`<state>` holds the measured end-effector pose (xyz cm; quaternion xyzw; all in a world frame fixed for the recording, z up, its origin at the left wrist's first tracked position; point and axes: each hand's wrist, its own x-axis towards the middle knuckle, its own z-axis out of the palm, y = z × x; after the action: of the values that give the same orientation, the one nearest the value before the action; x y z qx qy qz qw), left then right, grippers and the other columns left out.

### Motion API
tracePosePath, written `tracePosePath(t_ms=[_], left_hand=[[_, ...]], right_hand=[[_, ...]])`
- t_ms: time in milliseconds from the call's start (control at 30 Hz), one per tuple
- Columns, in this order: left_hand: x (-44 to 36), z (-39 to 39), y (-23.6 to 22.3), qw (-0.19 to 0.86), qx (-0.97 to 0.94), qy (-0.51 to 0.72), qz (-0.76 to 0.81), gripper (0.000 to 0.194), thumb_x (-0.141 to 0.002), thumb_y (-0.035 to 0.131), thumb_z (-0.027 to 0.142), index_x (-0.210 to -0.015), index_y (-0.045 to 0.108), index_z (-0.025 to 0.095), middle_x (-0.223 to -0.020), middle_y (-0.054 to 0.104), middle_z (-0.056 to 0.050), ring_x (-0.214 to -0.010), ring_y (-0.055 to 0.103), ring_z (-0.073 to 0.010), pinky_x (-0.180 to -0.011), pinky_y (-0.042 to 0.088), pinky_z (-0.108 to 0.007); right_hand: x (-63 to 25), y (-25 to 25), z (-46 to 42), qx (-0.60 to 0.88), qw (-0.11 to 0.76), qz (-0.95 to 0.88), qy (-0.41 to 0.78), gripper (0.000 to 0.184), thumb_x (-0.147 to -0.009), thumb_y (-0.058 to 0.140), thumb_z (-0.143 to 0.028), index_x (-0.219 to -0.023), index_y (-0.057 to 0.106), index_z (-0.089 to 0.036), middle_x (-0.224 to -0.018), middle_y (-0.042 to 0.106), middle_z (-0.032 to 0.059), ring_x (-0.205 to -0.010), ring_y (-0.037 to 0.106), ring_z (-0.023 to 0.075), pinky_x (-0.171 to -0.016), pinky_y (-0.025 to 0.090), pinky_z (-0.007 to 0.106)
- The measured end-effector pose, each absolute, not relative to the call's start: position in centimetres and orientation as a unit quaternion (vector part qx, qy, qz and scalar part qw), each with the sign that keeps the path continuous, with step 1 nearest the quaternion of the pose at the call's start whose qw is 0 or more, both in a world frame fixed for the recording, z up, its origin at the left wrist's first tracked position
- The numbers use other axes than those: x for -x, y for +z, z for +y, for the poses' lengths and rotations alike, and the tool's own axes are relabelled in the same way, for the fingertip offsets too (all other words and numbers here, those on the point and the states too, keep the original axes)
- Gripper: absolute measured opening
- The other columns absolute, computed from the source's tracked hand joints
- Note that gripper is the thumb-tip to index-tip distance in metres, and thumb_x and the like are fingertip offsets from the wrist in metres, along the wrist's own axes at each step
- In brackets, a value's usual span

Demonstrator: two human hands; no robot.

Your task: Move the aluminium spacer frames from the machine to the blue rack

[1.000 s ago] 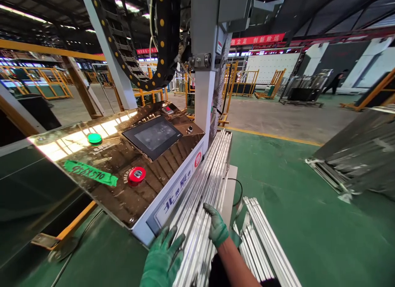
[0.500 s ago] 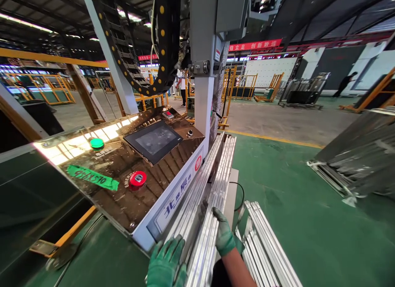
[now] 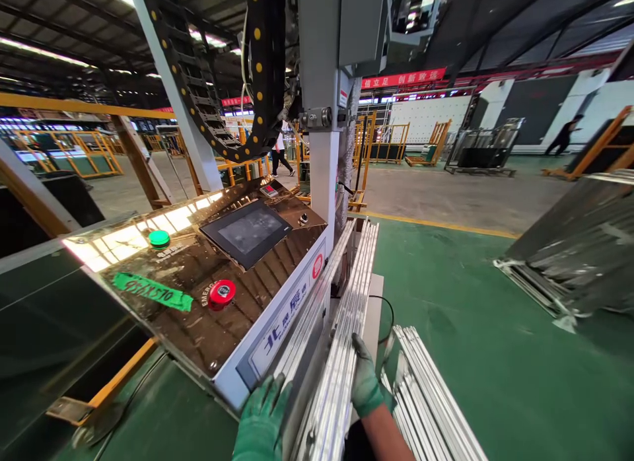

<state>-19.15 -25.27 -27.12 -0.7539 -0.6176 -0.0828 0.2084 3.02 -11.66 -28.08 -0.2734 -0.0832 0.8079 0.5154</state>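
Right hand [image 3: 365, 382] is clamping a bundle of aluminium spacer bars [image 3: 347, 329] leaning beside the control console [image 3: 208, 276]; left hand [image 3: 261, 418] is spreading flat on the inner stack. Looks long, thin, slick: likely flexing, so both hands gripping wide apart.

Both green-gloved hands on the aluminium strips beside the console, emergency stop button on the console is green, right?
Not quite. In the head view the emergency stop button is red; the green button sits farther back on the console. The left hand and right hand do rest on the aluminium strips.
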Motion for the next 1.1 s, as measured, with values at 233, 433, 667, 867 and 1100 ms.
tracePosePath(t_ms=[233,433,667,867,1100], left_hand=[[19.5,-23.5,-31.0,0.29,0.695,-0.141,-0.643,0.055,-0.082,0.05,-0.009,-0.126,0.076,0.011,-0.135,0.072,-0.016,-0.122,0.069,-0.0301,-0.104,0.057,-0.045],[20.9,-23.8,-31.4,0.316,0.722,-0.18,-0.588,0.064,-0.074,0.047,-0.005,-0.123,0.078,0.019,-0.129,0.077,-0.008,-0.119,0.065,-0.0307,-0.101,0.049,-0.049],[19.9,-25.1,-29.6,0.286,0.747,-0.277,-0.533,0.039,-0.087,0.052,0.022,-0.114,0.08,0.028,-0.128,0.077,-0.007,-0.126,0.058,-0.0333,-0.114,0.034,-0.054],[18.4,-24.6,-30.4,0.211,0.737,-0.339,-0.545,0.035,-0.088,0.049,0.021,-0.102,0.081,0.028,-0.107,0.082,-0.001,-0.11,0.069,-0.0253,-0.131,0.012,-0.052],[17.6,-25.4,-30.0,0.149,0.756,-0.285,-0.57,0.04,-0.087,0.05,0.017,-0.111,0.079,0.033,-0.096,0.082,0.003,-0.1,0.074,-0.0215,-0.123,0.023,-0.05]], right_hand=[[-2.1,-26.1,-12.2,0.213,0.409,-0.023,0.887,0.043,-0.06,0.096,-0.036,-0.089,0.074,-0.014,-0.091,0.079,0.0115,-0.11,0.073,0.0364,-0.102,0.058,0.052],[-1.7,-27.3,-11.6,0.269,0.416,-0.001,0.868,0.038,-0.069,0.093,-0.027,-0.097,0.074,-0.011,-0.09,0.079,0.0124,-0.106,0.075,0.0345,-0.103,0.058,0.05],[-1.4,-28.2,-11.1,0.339,0.447,0.021,0.827,0.037,-0.065,0.093,-0.02,-0.096,0.074,-0.012,-0.087,0.079,0.0085,-0.107,0.075,0.0327,-0.106,0.056,0.047],[-1.9,-26.0,-11.4,0.33,0.456,0.081,0.823,0.018,-0.072,0.081,-0.018,-0.088,0.073,-0.012,-0.082,0.078,0.0105,-0.102,0.076,0.0336,-0.102,0.059,0.05],[-3.4,-27.2,-11.1,0.325,0.46,0.02,0.826,0.019,-0.069,0.084,-0.021,-0.082,0.074,-0.012,-0.074,0.075,0.0087,-0.095,0.077,0.0325,-0.098,0.061,0.046]])
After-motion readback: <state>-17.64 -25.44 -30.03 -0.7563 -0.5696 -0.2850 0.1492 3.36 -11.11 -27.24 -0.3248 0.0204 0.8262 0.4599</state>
